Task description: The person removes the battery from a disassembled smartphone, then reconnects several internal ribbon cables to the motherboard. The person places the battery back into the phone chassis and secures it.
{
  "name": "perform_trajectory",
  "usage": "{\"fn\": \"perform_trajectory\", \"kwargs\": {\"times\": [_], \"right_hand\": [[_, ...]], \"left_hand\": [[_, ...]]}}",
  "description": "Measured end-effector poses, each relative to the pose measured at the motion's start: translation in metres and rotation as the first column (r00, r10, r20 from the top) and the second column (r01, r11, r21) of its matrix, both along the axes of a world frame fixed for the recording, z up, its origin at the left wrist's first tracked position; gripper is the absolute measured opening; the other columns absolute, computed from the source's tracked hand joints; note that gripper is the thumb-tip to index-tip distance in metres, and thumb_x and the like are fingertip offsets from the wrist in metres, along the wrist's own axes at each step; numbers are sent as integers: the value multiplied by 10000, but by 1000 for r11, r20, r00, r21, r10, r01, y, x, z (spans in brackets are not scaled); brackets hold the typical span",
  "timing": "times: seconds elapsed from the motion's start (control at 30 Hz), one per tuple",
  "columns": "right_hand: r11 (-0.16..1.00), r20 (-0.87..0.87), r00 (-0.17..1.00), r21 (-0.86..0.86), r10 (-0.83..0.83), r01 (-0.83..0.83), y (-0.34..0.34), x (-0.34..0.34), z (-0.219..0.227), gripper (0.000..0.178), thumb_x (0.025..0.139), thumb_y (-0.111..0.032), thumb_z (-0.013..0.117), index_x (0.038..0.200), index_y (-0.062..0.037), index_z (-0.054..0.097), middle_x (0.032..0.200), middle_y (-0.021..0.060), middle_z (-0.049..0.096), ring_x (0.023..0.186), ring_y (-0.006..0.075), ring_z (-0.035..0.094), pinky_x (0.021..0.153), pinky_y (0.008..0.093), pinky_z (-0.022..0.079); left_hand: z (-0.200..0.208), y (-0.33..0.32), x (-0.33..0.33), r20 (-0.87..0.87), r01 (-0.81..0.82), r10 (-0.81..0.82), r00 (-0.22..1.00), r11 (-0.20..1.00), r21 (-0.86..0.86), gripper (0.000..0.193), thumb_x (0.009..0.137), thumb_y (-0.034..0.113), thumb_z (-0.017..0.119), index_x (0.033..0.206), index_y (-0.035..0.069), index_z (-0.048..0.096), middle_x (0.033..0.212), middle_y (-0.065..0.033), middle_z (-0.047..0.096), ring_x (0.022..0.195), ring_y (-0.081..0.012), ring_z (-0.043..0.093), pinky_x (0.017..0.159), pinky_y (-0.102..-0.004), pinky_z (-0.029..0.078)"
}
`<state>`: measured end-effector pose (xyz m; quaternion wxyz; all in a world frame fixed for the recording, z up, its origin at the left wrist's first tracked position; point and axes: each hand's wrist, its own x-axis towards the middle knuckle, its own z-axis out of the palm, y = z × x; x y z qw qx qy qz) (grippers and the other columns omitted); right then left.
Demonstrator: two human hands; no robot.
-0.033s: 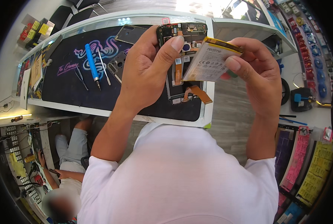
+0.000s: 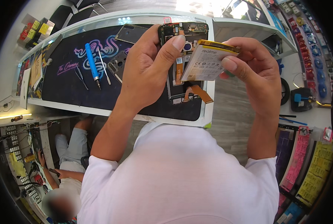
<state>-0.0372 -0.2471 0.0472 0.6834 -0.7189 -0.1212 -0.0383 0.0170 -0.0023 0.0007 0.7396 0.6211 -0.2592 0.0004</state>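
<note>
I've got the silvery battery (image 2: 206, 63) pinched in the right hand (image 2: 253, 64), thumb against fingers, tilted in front of the opened phone (image 2: 178, 74), right side; can't tell from here if they touch. Left hand (image 2: 147, 72) closed on the phone's left edge, thumb over its internals. Beyond: dark mat (image 2: 58, 87), blue screwdriver (image 2: 92, 62) and tweezers (image 2: 81, 77) lying on it. Farthest I see: black chairs (image 2: 77, 16).
</note>
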Motion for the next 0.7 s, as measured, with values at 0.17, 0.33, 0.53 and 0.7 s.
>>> {"fn": "perform_trajectory", "kwargs": {"times": [0.17, 0.33, 0.53, 0.7], "right_hand": [[984, -91, 994, -157, 65, -78, 8, 12, 7, 346, 999, -118, 860, 1314, -31, 749, 1125, 66, 811, 1003, 119, 752, 833, 287, 626], [984, -89, 991, -140, 99, -111, 14, 16, 1, 336, 993, -77, 856, 1309, -26, 752, 1111, 66, 814, 1003, 108, 747, 848, 266, 611], [983, -42, 996, -160, 79, -85, 20, 12, -4, 355, 986, -51, 857, 1323, -23, 746, 1106, 66, 813, 1010, 96, 743, 888, 253, 588], [984, -33, 999, -171, 34, -39, 25, 9, -7, 379, 983, -45, 859, 1341, -25, 739, 1064, 62, 818, 1012, 98, 748, 909, 245, 579]], "left_hand": [[2, -2, 5, -8, -13, 13, 1000, 1000, -7, 397, 1186, 344, 616, 1355, -4, 705, 1178, -74, 788, 1051, -101, 693, 955, -284, 562], [2, 0, 7, 2, -34, 34, 999, 999, 12, 382, 1183, 345, 620, 1318, 2, 719, 1145, -66, 795, 1015, -95, 695, 917, -282, 566], [2, 1, 11, -55, -33, 35, 998, 999, 27, 363, 1152, 343, 650, 1326, 37, 739, 1153, -52, 796, 1047, -94, 729, 955, -259, 552], [-2, 2, 14, -109, -50, 55, 993, 998, 43, 371, 1147, 357, 643, 1314, 44, 752, 1158, -54, 795, 1065, -103, 735, 971, -272, 561]]}}
